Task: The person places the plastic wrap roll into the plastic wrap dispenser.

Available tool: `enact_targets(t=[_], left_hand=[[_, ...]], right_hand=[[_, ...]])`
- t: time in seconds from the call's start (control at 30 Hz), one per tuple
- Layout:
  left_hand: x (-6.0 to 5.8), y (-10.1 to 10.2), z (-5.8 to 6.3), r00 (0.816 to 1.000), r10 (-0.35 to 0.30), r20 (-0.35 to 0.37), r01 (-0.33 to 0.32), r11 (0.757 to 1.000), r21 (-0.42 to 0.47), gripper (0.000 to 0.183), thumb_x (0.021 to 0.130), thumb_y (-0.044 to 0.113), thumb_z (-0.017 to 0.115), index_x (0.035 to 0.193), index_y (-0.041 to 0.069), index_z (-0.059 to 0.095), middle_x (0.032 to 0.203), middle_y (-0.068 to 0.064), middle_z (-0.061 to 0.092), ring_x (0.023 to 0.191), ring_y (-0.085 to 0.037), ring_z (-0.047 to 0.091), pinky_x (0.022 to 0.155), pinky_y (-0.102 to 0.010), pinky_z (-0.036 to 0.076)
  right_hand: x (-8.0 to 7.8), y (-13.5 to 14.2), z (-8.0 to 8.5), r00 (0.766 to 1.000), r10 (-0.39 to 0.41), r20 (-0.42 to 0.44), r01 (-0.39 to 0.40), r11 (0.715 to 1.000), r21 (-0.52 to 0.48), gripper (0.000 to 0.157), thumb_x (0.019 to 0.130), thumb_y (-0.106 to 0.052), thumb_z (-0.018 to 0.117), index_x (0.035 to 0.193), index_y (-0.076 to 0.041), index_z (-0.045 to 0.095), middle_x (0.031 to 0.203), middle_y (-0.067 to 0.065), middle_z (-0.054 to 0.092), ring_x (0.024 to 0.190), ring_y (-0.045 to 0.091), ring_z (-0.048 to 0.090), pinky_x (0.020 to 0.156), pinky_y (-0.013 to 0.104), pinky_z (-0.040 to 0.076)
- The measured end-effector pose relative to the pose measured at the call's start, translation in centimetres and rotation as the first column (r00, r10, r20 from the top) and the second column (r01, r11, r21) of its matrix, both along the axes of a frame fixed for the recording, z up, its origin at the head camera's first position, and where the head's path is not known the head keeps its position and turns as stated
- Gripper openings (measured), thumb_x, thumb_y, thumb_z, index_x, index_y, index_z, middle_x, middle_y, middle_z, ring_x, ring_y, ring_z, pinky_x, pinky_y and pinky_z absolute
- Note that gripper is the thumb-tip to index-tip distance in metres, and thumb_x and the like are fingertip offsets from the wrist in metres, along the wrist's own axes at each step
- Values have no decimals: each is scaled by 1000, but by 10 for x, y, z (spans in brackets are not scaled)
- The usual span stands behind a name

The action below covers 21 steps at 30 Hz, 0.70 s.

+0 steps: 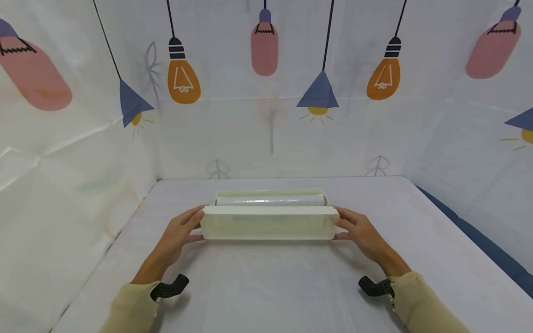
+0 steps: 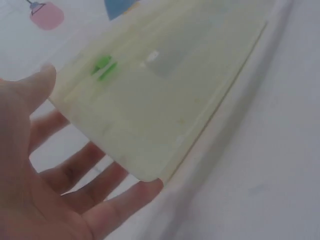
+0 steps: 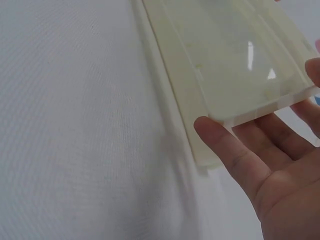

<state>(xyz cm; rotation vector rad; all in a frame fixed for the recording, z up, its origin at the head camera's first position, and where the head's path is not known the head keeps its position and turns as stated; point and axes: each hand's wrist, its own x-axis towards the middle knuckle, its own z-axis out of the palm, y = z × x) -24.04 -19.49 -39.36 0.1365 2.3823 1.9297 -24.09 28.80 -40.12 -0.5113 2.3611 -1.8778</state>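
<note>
A long, pale yellow, translucent lid point(image 1: 270, 226) stands tilted up in front of a matching open box point(image 1: 270, 192). Inside that box lies a shiny white roll point(image 1: 270, 200), which looks like plastic wrap. My left hand point(image 1: 176, 235) holds the lid's left end, thumb near the upper edge and little finger at the lower corner. At the opposite end, my right hand point(image 1: 361, 235) grips the lid between thumb and fingers. The lid hides the box's front, and I cannot tell whether the two are joined. A green mark point(image 2: 104, 67) shows at the lid in the left wrist view.
A white-covered table point(image 1: 266, 286) bears the box. Light sheets printed with hanging lamps point(image 1: 318, 92) and bulbs point(image 1: 183, 81) enclose it at the back and sides. Dark blue cloth point(image 1: 479, 231) shows past the table's right edge.
</note>
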Motion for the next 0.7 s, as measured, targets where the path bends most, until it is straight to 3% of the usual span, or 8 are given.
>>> enact_targets(t=[0.2,0.37,0.57,0.7], left_hand=[[-3,4,5,996,30,-85,-28,999,25,64,102,45,56,149,2,45,146,-19,48,122,-33,54,88,-39,57],[-1,6,4,994,44,-105,-38,998,53,65,103,42,57,149,-3,44,148,-20,47,122,-23,54,90,-37,56],[-9,5,13,982,-56,-180,60,998,18,63,105,39,54,152,0,39,154,-17,41,132,-33,49,91,-39,55],[-15,1,20,975,-122,-186,121,993,-16,62,105,38,53,154,3,38,154,-16,41,130,-40,49,89,-39,56]], right_hand=[[-1,2,7,999,40,-36,-41,998,-51,57,109,-29,47,154,3,34,157,21,34,126,22,54,91,41,56],[-3,1,11,997,57,-55,-59,998,-36,57,109,-29,45,153,5,33,157,21,34,125,18,54,92,40,55],[-9,2,23,991,-17,-131,14,1000,-22,54,109,-26,46,153,3,35,155,21,37,126,19,54,93,38,54],[-14,0,29,983,-77,-170,68,996,-57,54,108,-24,49,151,6,37,153,23,39,123,18,55,93,35,53]])
